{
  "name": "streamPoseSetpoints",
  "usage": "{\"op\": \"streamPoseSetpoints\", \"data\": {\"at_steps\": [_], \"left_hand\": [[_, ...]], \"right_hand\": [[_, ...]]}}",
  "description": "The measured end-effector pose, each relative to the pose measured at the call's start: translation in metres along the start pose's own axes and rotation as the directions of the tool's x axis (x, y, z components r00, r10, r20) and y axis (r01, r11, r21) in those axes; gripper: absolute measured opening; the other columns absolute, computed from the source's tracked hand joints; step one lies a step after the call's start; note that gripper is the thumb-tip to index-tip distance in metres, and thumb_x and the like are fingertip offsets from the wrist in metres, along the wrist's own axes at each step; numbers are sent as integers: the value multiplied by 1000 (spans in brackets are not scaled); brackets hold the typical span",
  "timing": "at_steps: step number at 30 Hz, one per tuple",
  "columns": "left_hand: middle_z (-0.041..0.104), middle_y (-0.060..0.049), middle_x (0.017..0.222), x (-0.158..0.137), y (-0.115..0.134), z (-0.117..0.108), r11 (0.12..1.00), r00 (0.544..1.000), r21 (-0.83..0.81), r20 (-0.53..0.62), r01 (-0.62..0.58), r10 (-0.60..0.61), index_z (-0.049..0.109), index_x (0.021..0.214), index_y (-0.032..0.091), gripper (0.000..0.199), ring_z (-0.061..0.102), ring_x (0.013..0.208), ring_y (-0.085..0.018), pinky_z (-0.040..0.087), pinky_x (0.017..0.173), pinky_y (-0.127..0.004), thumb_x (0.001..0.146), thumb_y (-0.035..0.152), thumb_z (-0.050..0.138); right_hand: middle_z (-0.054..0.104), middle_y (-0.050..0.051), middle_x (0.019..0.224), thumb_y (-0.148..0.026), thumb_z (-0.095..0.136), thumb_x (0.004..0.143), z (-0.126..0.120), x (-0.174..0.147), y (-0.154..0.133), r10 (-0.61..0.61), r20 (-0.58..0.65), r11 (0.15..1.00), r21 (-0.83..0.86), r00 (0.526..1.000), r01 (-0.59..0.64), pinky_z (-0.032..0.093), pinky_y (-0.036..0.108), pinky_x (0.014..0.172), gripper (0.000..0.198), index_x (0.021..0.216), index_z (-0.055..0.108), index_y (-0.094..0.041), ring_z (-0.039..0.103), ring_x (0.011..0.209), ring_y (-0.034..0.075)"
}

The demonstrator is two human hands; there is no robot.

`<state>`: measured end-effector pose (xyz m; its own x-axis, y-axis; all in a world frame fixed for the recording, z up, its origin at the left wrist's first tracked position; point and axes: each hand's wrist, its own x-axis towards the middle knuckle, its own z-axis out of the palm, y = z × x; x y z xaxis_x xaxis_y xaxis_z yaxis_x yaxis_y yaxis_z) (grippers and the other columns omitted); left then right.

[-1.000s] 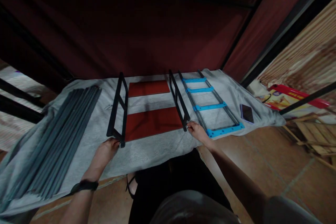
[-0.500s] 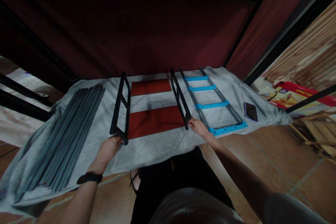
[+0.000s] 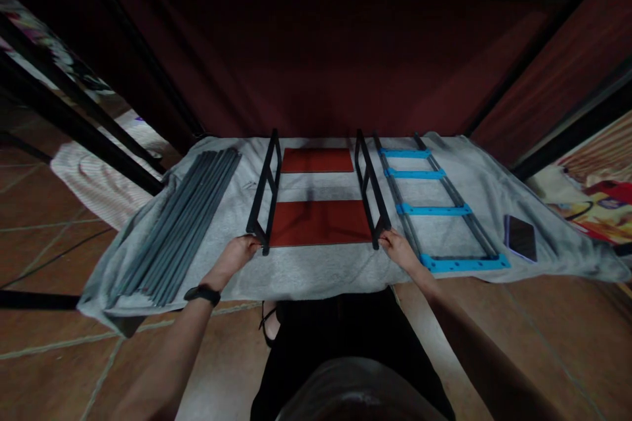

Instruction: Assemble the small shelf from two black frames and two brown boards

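Here on the grey cloth (image 3: 316,276), a bundle of grey rods (image 3: 178,230) fans out at left of frame, with tiny metal bits (image 3: 250,185) just to its right, too small to make out. Over on the right lies the blue-barred ladder frame (image 3: 433,210), its near end just beside the right hand (image 3: 395,248); beyond it, a phone (image 3: 521,238). Across the top stands a dark red panel (image 3: 316,66), close behind everything on the cloth.

And centre frame, the rack! Its left black side frame (image 3: 260,184) and right black side frame (image 3: 376,181) run lengthwise from the person toward the panel, drawing closer together at the top of the picture. Two red boards (image 3: 320,223) lie crosswise between them, long edges left to right, one near and one far, a strip of cloth showing between.

The black frames are slim, open shapes, each with a crossbar; the boards are flat, plain, orange-red.

Now the fingers: the left hand (image 3: 241,253), dark band (image 3: 202,294) at the wrist, pinches its frame's near corner, and the right pinches the opposite one, fingertips partly hidden.
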<state>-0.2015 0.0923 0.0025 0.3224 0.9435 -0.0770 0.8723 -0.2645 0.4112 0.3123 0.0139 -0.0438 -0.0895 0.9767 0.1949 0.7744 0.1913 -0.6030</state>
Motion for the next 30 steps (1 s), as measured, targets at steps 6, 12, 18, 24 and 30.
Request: {"op": "streamPoseSetpoints", "data": {"at_steps": [6,12,18,24,30], "left_hand": [[78,-11,94,-2,-5,4,993,993,-34,-38,-109,107,75,85,19,20,74,91,-25,56,87,-33,85,21,55],[77,-10,98,-7,-2,-1,989,995,-105,-35,-101,98,76,88,19,21,73,90,-23,56,88,-31,87,25,56],[76,-11,99,-7,2,1,993,996,-81,-39,-83,80,75,86,19,21,72,95,-26,54,94,-36,88,24,55],[74,-11,105,-11,-2,2,990,994,-100,-57,-102,97,75,93,19,22,70,101,-24,54,95,-35,89,27,54],[74,-11,102,-9,-2,3,982,995,-170,-60,-87,77,75,86,19,27,70,95,-24,54,93,-35,91,32,52]], "right_hand": [[63,11,101,-25,47,95,4,-4,3,-6,-23,999,-41,1000,5,53,41,88,12,94,58,-21,65,95,26],[63,11,99,-26,47,95,5,-5,0,2,-35,998,-57,999,-4,54,41,86,12,93,57,-21,64,93,27],[64,14,101,-23,41,95,8,-4,-2,4,-32,996,-85,999,-7,53,45,90,19,96,60,-19,64,94,28],[63,9,96,-25,49,92,5,-6,-4,28,-68,999,-26,997,-30,54,42,86,11,91,60,-22,63,89,25],[63,10,97,-22,47,92,7,-4,-6,42,-69,998,-37,997,-44,53,41,87,13,88,59,-22,62,90,25]]}}
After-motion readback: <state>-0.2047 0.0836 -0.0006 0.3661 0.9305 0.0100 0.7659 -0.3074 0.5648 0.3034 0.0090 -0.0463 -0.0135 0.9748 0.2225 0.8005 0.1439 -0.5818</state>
